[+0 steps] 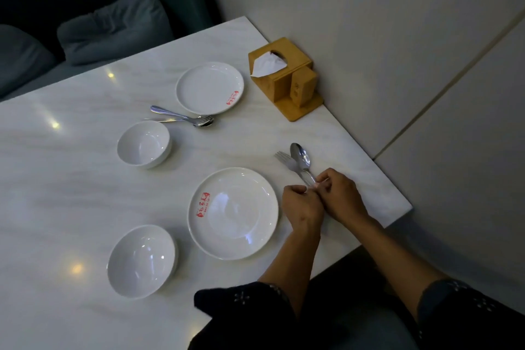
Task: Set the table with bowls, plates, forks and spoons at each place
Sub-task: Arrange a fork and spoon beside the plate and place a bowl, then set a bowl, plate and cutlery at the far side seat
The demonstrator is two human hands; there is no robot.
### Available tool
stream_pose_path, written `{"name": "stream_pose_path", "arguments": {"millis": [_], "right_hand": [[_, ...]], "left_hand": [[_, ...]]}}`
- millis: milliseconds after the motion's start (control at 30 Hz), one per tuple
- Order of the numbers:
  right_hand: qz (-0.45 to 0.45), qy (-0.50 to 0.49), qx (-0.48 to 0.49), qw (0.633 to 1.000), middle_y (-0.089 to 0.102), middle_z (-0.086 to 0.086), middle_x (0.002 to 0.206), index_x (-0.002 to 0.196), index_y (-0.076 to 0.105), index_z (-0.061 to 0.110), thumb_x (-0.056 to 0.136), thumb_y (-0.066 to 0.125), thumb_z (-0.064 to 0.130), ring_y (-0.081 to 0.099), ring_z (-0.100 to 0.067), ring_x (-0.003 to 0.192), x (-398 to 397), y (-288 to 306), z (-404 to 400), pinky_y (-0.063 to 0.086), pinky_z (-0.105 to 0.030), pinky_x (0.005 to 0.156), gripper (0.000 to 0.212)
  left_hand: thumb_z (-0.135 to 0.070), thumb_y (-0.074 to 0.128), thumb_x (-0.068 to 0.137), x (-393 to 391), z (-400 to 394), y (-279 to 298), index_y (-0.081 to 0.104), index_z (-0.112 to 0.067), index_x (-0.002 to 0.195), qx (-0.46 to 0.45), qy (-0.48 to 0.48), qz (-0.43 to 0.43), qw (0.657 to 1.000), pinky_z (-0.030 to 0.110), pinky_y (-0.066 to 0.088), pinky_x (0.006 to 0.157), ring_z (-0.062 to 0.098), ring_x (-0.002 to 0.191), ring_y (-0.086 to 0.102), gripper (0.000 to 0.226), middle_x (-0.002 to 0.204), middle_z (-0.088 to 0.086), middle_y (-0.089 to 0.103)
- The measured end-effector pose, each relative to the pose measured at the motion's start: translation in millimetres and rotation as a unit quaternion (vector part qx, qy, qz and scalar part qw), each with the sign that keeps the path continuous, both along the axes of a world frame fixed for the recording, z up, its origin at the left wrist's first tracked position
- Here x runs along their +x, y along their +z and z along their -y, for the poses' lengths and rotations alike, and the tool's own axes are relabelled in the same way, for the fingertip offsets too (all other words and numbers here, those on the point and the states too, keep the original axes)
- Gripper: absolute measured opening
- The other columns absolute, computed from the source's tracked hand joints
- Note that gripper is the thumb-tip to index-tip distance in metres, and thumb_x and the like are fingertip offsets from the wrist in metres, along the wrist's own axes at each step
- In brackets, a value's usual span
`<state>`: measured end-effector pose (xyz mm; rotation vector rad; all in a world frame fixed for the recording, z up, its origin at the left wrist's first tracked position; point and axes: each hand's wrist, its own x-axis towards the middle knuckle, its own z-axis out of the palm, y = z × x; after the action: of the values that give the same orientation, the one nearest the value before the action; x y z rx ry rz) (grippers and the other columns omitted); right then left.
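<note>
1. Both hands meet near the table's (71, 179) right edge, just right of the near plate (233, 213).
2. The left hand (302, 204) is curled, its fingers closed at the handle ends of the near fork (287, 163) and near spoon (301, 156); the right hand (341, 196) pinches the same handles from the other side.
3. That fork and spoon lie side by side, touching, heads pointing toward the far edge.
4. The near bowl (142, 261) stands left of the near plate, close to the near edge.
5. Farther in, the far plate (209, 87) sits near the far right corner, beside a wooden tissue box (279, 77).
6. The far fork (181, 120) and far spoon (173, 114) lie crossed between the far plate and the far bowl (144, 143).
</note>
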<state>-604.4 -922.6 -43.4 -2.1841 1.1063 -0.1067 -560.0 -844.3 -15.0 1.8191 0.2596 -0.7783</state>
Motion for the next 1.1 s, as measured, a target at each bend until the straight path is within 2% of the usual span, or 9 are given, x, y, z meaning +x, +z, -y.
{"name": "stream_pose_path", "arguments": {"millis": [100,200,433,567,667,800,900,967,1100], "right_hand": [[0.003,0.032,-0.064,0.997,0.066,-0.009,0.099,0.098,0.06,0.011,0.092,0.059,0.027,0.062,-0.024,0.088,13,9,-5,0.056,-0.04,0.077,0.017],[0.051,0.075,-0.106,0.99,0.065,-0.006,0.094,0.094,0.06,0.013,0.094,0.056,0.029,0.06,-0.02,0.085,47,26,-20,0.055,-0.037,0.073,0.016],[0.103,0.138,0.002,0.985,0.065,0.005,0.081,0.089,0.062,0.016,0.091,0.059,0.024,0.063,-0.018,0.08,178,55,-86,0.053,-0.033,0.073,0.009],[0.077,0.138,0.097,0.983,0.062,0.004,0.08,0.104,0.058,0.016,0.092,0.055,0.033,0.063,-0.025,0.093,241,50,-114,0.051,-0.037,0.083,0.021],[0.043,0.151,0.144,0.977,0.067,-0.008,0.107,0.118,0.053,0.017,0.092,0.053,0.042,0.06,-0.027,0.109,276,33,-125,0.049,-0.041,0.095,0.037],[0.025,0.162,0.161,0.973,0.068,-0.01,0.111,0.119,0.056,0.013,0.09,0.052,0.048,0.064,-0.028,0.105,304,17,-135,0.052,-0.043,0.091,0.045],[0.032,0.165,0.136,0.976,0.069,-0.011,0.099,0.107,0.058,0.008,0.094,0.052,0.034,0.062,-0.028,0.095,314,7,-139,0.052,-0.038,0.08,0.03],[0.042,0.16,0.122,0.979,0.068,-0.015,0.092,0.102,0.057,0.004,0.095,0.048,0.025,0.063,-0.032,0.09,321,3,-140,0.049,-0.037,0.072,0.024],[0.071,0.173,0.101,0.977,0.068,-0.021,0.087,0.105,0.06,0.003,0.095,0.047,0.018,0.064,-0.034,0.084,353,9,-142,0.046,-0.034,0.069,0.022]], "left_hand": [[-0.021,0.061,0.085,18,-17,21,0.06,-0.018,0.083,-0.05,-0.055,0.078,0.994,0.045,0.06,0.076,0.027,0.08,0.07,0.004,0.082,0.005,0.069],[-0.024,0.061,0.089,63,-36,43,0.062,-0.017,0.085,-0.07,-0.092,0.176,0.978,0.039,0.06,0.073,0.023,0.077,0.07,0.009,0.08,0.002,0.069],[-0.024,0.059,0.09,210,-122,62,0.061,-0.013,0.081,0.03,-0.036,0.309,0.95,0.031,0.05,0.07,0.022,0.07,0.063,0.014,0.075,0.0,0.067],[-0.023,0.057,0.09,270,-175,47,0.059,-0.009,0.099,0.098,0.037,0.298,0.949,0.027,0.045,0.072,0.019,0.085,0.059,0.017,0.097,0.005,0.064],[-0.023,0.059,0.088,296,-194,30,0.054,-0.007,0.115,0.132,0.046,0.264,0.954,0.033,0.048,0.081,0.023,0.097,0.059,0.032,0.117,0.013,0.059],[-0.021,0.061,0.087,315,-202,13,0.05,-0.007,0.121,0.14,0.056,0.247,0.957,0.036,0.049,0.085,0.029,0.104,0.058,0.038,0.124,0.014,0.053],[-0.017,0.059,0.088,324,-206,2,0.052,-0.008,0.121,0.12,0.063,0.206,0.969,0.036,0.051,0.085,0.024,0.094,0.057,0.034,0.118,0.012,0.058],[-0.015,0.058,0.088,330,-212,-4,0.055,-0.01,0.114,0.106,0.056,0.196,0.973,0.042,0.056,0.085,0.026,0.091,0.061,0.026,0.101,0.006,0.061],[-0.015,0.058,0.087,358,-216,-6,0.056,-0.015,0.105,0.088,0.082,0.205,0.971,0.049,0.058,0.082,0.024,0.086,0.061,0.018,0.089,-0.004,0.057]]}}
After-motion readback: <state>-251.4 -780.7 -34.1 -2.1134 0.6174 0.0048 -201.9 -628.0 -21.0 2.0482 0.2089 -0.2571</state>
